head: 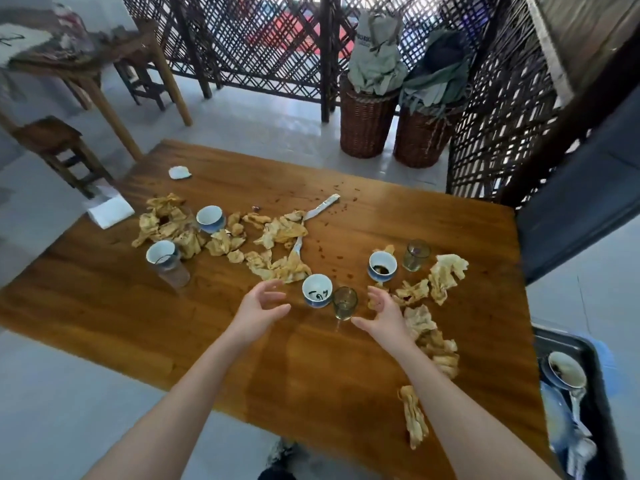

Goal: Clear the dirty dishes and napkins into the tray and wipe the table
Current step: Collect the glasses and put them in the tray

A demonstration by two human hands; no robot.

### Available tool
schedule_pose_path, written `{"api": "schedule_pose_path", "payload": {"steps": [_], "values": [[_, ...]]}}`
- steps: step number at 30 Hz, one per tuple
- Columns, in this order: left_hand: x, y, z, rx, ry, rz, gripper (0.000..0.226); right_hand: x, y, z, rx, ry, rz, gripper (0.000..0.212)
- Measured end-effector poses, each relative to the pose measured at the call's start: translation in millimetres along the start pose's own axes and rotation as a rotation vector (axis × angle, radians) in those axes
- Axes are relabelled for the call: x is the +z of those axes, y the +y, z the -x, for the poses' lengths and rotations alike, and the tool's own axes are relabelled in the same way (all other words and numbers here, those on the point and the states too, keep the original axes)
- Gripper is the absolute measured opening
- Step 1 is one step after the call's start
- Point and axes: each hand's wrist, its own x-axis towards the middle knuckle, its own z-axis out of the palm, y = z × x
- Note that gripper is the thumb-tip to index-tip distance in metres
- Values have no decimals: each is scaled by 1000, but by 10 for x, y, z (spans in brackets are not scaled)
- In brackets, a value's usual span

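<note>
We are holding our left hand [260,304] and right hand [381,311] open, fingers curled, gripping nothing. Between them are sitting a dirty cup [317,290] and small glass [345,302]; the tray [604,403] is lying well right of our right hand.

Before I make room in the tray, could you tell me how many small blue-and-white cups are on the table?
4: one far left beside a glass, one behind it among the napkins, one between the hands, one right of centre.

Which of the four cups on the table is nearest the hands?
The cup between the left hand and right hand, beside a small glass. The others stand farther off.
</note>
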Motion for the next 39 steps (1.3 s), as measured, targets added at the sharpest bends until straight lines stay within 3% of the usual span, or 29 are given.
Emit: {"api": "schedule_pose_path", "payload": {"steps": [11, 17, 23, 39], "values": [[-716, -135, -382, 51, -144, -48, 49, 535, -75, -101, 96, 170, 7, 78], [-747, -279, -368, 12, -128, -44, 53, 586, -98, -117, 112, 225, -19, 57], [-820, -360, -299, -22, -83, -19, 52, 583, -158, 84, 88, 282, -46, 60], [-1470, -606, -455, -77, 88, 65, 42, 1065, -1241, -24, -182, 110, -13, 66]]}}
